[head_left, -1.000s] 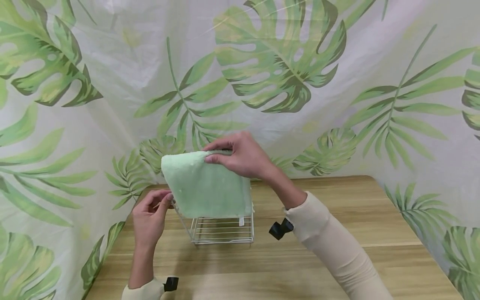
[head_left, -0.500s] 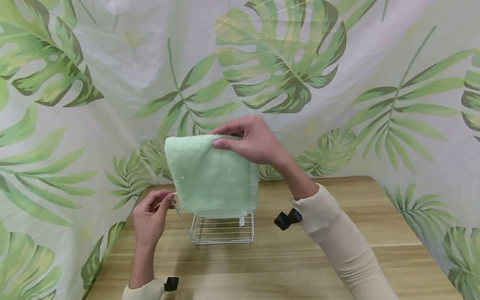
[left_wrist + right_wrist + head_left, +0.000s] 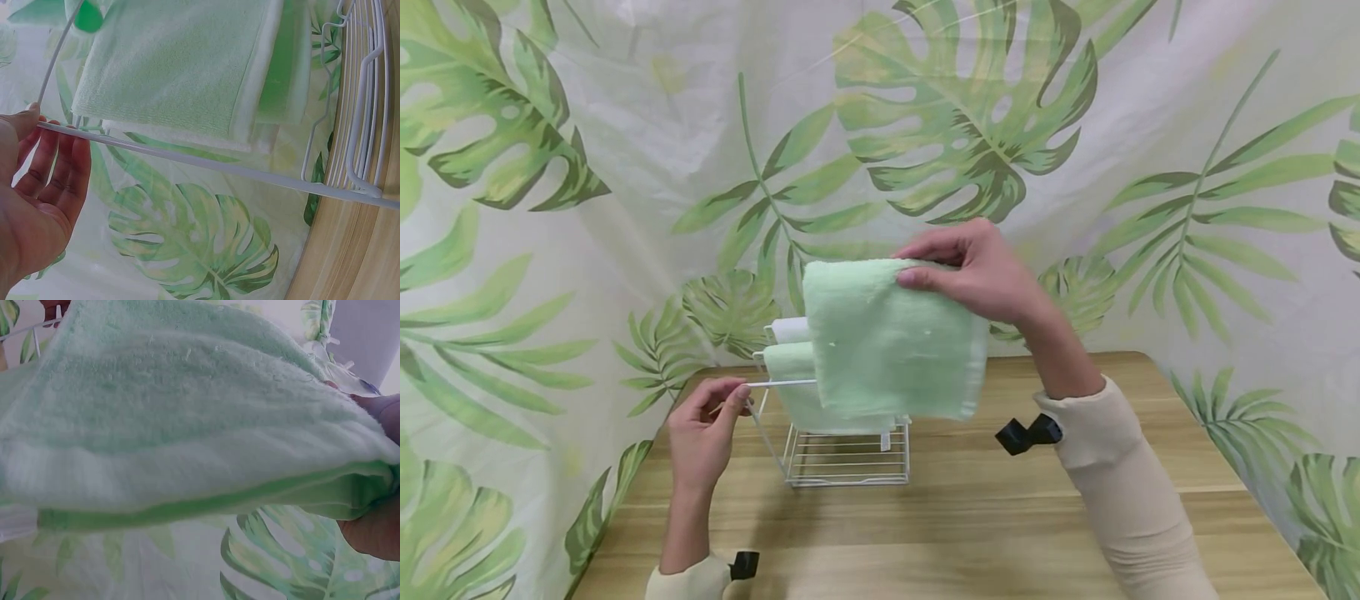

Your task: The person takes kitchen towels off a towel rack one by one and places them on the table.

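A folded light green towel (image 3: 895, 350) hangs from my right hand (image 3: 981, 271), which pinches its top fold between thumb and fingers. The right wrist view shows the same towel (image 3: 187, 394) close up, with its layers parting at the edge. My left hand (image 3: 703, 433) pinches the front left top corner of a white wire rack (image 3: 782, 383). In the left wrist view, thumb and fingers close on the rack's rod (image 3: 187, 161). Behind the held towel, a second green towel (image 3: 792, 367) and a white towel (image 3: 788, 330) hang over the rack's bars, partly hidden.
The rack stands on a wooden table (image 3: 1037, 533), its wire base low in front with a small tag (image 3: 884, 442). A leaf-patterned curtain (image 3: 955, 108) rises right behind the table and along both sides.
My right hand has raised the green towel and carried it to the right, off the rack's front bar. The green and white towels behind now show. My left hand stays at the corner.
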Demonstrator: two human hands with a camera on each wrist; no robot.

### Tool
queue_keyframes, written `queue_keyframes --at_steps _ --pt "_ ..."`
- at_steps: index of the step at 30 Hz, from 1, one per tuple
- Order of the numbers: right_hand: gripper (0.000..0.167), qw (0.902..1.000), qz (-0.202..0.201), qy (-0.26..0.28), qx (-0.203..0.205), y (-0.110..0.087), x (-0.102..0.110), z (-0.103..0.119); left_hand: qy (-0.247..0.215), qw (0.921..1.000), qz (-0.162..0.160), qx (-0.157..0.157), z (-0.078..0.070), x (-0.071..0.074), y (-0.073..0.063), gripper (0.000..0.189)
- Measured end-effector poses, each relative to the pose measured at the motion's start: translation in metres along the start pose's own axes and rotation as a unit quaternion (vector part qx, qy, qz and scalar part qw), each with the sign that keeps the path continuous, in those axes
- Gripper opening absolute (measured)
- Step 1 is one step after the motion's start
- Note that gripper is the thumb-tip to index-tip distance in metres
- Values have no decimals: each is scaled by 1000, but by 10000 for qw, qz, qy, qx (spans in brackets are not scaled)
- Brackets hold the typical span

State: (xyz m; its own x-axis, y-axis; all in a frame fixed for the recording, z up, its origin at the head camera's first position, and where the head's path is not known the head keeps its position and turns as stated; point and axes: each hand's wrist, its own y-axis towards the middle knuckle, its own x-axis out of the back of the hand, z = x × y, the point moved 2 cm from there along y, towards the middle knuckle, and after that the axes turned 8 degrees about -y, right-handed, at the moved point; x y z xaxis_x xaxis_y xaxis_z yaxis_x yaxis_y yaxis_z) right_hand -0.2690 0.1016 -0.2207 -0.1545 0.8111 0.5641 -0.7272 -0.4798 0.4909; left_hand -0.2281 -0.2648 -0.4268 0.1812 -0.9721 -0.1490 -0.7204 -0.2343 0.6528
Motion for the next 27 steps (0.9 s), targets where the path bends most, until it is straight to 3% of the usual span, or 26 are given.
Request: queue_keyframes --at_steps 9,20,27 --pt "20 9994 -29 106 -322 -26 24 -18 42 10000 -17 11 0 1 0 11" --pt "17 9976 -505 -78 -466 -65 55 -37 225 9997 -13 84 -3 -1 1 10" --pt "17 9959 -572 -148 -681 -86 67 -48 209 9997 -50 122 -3 0 0 9"
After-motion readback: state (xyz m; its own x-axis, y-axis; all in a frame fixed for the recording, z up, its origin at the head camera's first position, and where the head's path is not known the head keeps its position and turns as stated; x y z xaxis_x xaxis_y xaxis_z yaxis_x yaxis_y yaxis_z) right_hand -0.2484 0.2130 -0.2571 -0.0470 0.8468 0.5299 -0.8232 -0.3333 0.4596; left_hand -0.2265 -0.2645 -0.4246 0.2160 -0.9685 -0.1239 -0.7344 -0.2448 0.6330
